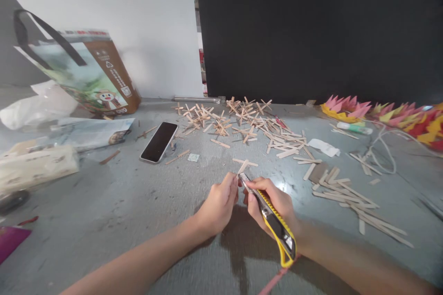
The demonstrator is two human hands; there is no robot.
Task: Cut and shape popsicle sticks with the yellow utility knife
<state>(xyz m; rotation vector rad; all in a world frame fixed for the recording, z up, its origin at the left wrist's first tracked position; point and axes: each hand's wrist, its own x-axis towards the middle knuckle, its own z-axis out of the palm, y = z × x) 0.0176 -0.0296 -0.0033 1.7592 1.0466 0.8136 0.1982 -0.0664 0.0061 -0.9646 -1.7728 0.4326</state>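
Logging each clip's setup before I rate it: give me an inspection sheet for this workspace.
Surface: grey scuffed floor, dusty.
Job's things: thin wooden craft stick pinched in the left hand; yellow-and-black utility knife in the right hand, blade tip at the stick.
Clutter: heap of crossed wooden sticks, loose flat sticks, black smartphone, brown printed carrier bag, white plastic bag, glue tube, pink-and-yellow paper flowers.
Grippers: both hands closed on their items.
Cables: white cord looped at right.
Surroundings: white wall, large black panel.
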